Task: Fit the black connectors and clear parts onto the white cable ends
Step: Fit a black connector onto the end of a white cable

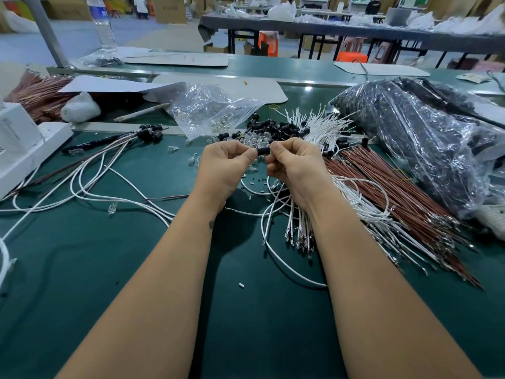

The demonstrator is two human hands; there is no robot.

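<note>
Pinching black connector [263,151], both hands [224,166] [293,166], fingers hiding its ends

No lettering can be made out anywhere. The water bottle [103,21] label and the cardboard box [169,8] print are too blurred.
</note>
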